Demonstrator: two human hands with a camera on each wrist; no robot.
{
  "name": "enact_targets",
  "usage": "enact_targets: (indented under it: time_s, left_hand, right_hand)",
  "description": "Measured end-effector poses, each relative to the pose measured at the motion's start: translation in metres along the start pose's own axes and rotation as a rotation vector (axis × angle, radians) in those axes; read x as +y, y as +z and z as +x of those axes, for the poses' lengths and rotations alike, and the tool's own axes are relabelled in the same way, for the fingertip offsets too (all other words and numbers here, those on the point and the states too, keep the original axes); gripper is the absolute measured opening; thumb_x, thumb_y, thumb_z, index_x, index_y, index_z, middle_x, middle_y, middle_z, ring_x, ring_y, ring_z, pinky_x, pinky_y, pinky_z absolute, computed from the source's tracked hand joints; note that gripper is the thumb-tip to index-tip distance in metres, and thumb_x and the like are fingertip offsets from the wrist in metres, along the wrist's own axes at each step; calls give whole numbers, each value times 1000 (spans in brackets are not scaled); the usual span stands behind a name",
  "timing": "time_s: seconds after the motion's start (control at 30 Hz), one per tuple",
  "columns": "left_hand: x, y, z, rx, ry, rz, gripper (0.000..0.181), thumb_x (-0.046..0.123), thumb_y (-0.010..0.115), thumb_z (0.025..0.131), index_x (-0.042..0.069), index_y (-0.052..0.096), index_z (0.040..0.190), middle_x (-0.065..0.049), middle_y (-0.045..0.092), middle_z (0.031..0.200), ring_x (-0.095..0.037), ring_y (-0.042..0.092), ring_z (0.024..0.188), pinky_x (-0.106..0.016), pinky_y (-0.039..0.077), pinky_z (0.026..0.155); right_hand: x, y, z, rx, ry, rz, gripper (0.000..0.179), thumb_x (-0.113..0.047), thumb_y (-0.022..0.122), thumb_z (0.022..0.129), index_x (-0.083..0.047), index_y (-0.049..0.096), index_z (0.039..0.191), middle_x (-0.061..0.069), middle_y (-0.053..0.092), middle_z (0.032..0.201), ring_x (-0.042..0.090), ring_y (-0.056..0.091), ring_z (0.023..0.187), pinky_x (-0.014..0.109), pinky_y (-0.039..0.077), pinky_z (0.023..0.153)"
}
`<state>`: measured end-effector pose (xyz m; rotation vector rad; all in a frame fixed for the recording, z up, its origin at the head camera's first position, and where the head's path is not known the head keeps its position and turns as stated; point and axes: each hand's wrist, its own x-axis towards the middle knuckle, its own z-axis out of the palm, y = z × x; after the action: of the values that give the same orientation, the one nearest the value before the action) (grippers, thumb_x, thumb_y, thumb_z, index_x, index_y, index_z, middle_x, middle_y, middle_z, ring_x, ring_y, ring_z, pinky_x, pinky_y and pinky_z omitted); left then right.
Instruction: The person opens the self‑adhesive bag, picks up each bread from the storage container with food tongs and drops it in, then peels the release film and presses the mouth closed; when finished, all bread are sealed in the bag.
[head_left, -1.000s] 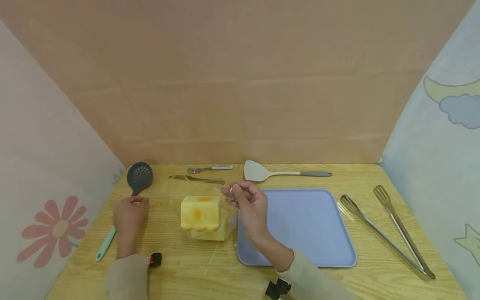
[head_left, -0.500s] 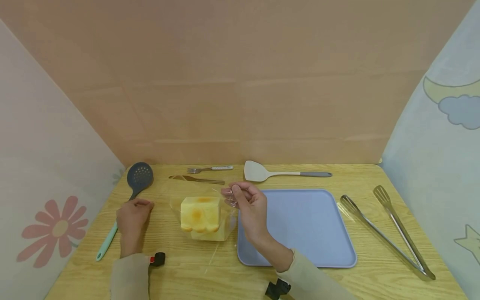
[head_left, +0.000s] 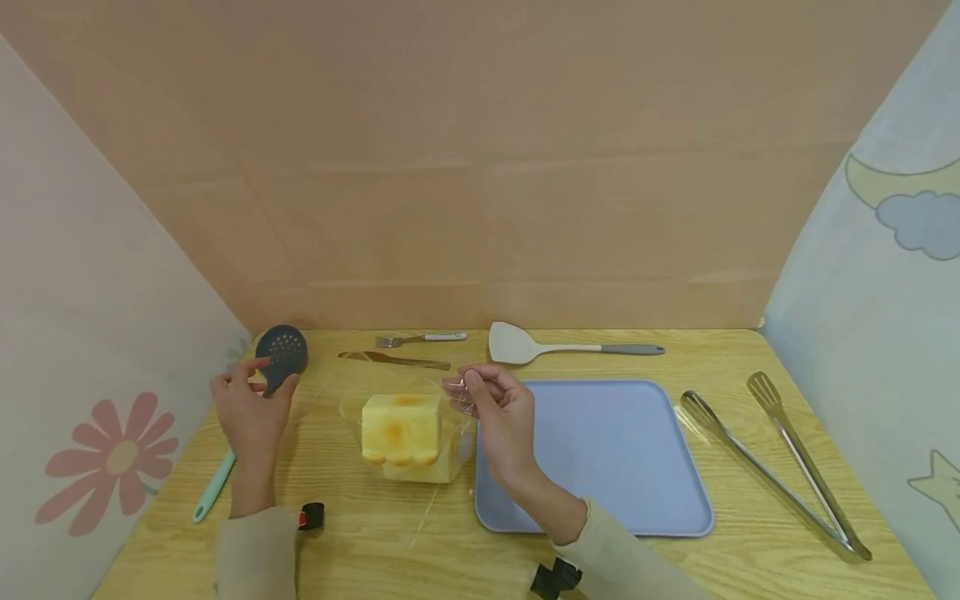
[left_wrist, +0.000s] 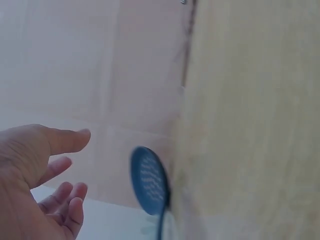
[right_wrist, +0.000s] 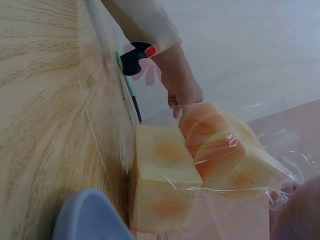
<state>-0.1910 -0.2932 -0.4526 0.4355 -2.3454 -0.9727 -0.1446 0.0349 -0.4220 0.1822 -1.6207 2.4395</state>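
Note:
My right hand (head_left: 510, 421) pinches the gathered end of a clear plastic bag (head_left: 460, 398) between thumb and fingers. Yellow bread pieces (head_left: 401, 429) with browned patches show through the film. In the right wrist view, a block of bread (right_wrist: 165, 155) stands beside rounder pieces (right_wrist: 225, 150) inside the bag. On the left, my left hand (head_left: 251, 417) is raised with thumb and fingers spread and nothing between them. It overlaps a dark skimmer (head_left: 285, 343) with a mint handle end in the head view; the left wrist view has the skimmer (left_wrist: 149, 181) apart from the fingers.
A lavender tray (head_left: 600, 458) lies right of the bag, partly under my right forearm. Metal tongs (head_left: 817, 487) rest farther right. Along the back are a fork (head_left: 420, 337), a knife (head_left: 393, 360) and a pale turner (head_left: 513, 343). Walls (head_left: 480, 208) enclose the back and sides.
My left hand shifts slightly right, then moves back left and farther away, its fingers spreading near the skimmer's head. My right hand and the bag stay put.

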Motion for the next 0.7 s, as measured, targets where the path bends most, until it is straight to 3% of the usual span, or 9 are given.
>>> enact_targets:
  time_s: [0.17,0.3,0.4,0.53,0.7]
  left_hand:
    - [17,-4,-1,-18,70,-94,38,14,86,98,-3,73,129,-27,57,131,-23,61,92,-27,46,80]
    - [37,-4,-5,-75,59,-310,30,17,81,104,-2,75,127,-1,66,119,-5,61,91,-12,48,80]
    - [51,-4,-14,-118,32,-472,22,17,74,110,1,76,123,14,69,107,-2,64,90,-13,50,80]
    - [66,-5,-30,-136,75,-684,17,10,66,113,-4,76,115,10,75,97,-6,67,83,-16,51,72]
    - [65,1,-56,-123,289,-980,23,1,58,114,-19,68,107,-1,74,94,-11,64,80,-18,52,72]
  right_hand:
    - [0,-1,0,2,-10,0,23,-4,64,112,19,67,114,11,85,99,15,84,92,33,69,82]
    - [0,0,0,-7,-20,17,23,-2,63,112,20,66,116,5,85,98,15,83,93,32,69,83]
    - [0,0,0,-15,-28,30,23,-1,63,112,21,65,117,0,85,98,14,83,93,32,69,84]
    - [-1,1,0,-21,-37,34,23,-1,63,111,22,64,117,-2,85,97,14,83,93,30,68,84]
    - [-2,3,0,-13,-41,30,23,-1,63,111,22,64,116,1,85,97,15,83,94,31,69,83]
